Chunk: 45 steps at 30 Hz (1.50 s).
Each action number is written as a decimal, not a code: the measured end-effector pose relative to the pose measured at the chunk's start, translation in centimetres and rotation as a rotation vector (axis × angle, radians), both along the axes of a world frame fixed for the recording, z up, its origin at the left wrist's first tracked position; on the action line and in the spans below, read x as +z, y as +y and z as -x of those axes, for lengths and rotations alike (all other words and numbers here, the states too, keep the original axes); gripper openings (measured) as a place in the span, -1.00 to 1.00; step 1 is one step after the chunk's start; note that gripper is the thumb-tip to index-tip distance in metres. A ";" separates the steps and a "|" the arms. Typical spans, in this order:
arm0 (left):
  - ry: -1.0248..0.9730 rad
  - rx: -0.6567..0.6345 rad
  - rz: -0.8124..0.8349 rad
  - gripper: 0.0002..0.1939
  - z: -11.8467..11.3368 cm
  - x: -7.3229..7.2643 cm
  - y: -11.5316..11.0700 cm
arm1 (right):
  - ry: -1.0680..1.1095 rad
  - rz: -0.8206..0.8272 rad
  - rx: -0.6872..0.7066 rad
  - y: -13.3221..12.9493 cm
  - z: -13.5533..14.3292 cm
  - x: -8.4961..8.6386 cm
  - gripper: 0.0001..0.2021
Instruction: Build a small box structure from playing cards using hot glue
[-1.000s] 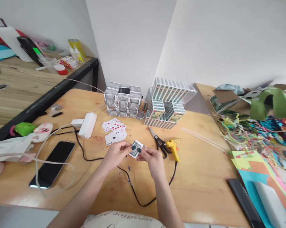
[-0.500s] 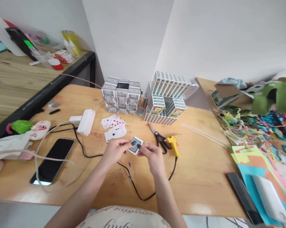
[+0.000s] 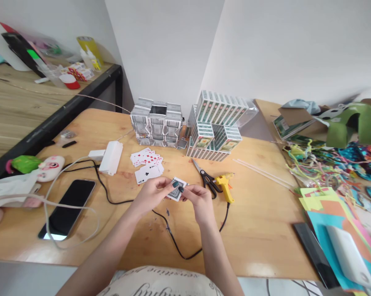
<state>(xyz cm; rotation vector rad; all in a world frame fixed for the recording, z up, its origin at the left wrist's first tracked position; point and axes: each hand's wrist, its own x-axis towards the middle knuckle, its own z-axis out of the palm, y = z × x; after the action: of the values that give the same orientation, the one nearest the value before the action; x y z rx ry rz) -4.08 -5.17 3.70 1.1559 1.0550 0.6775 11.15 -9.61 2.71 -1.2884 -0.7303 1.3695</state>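
Between my two hands a playing card point(image 3: 176, 195), patterned back facing up, is held above the wooden table point(image 3: 253, 238). My left hand point(image 3: 154, 192) pinches its left side, thumb on top. At its right side, my right hand point(image 3: 198, 199) grips it between thumb and fingers. Loose face-up cards point(image 3: 148, 172) lie just beyond my left hand. Black-handled scissors point(image 3: 207, 178) and a yellow glue gun point(image 3: 224, 187) rest to the right of my right hand. Whether the held piece is one card or a few layers cannot be made out.
Behind stand a structure of grey-backed cards point(image 3: 157, 127) and stacked card boxes point(image 3: 217, 123). A phone point(image 3: 68, 207), white adapter point(image 3: 111, 158) and cables lie left. Clear sticks point(image 3: 262, 172), coloured paper point(image 3: 327, 209) and a white power bank point(image 3: 350, 255) are right.
The card has tilted slightly in my fingers, and my left hand has shifted a little toward the right. Both hands keep their hold. The whole view has moved slightly.
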 end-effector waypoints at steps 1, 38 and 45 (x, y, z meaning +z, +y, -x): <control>-0.004 0.009 0.004 -0.68 -0.1 0.0 0.0 | -0.005 -0.010 0.004 0.0 -0.1 0.0 -0.86; 0.325 0.198 -0.400 -0.65 -2.1 -1.0 -1.6 | 0.014 -0.068 -0.061 -0.6 0.1 0.1 -0.87; 0.249 -0.019 -0.372 -0.61 -1.2 -0.5 -2.0 | -0.010 -0.084 -0.094 -0.4 -0.4 0.2 -0.84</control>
<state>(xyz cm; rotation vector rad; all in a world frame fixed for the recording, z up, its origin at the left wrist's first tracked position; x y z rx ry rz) -2.89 -7.19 3.16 1.6026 1.1536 0.7478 11.53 -10.03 2.89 -1.2490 -0.7175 1.2452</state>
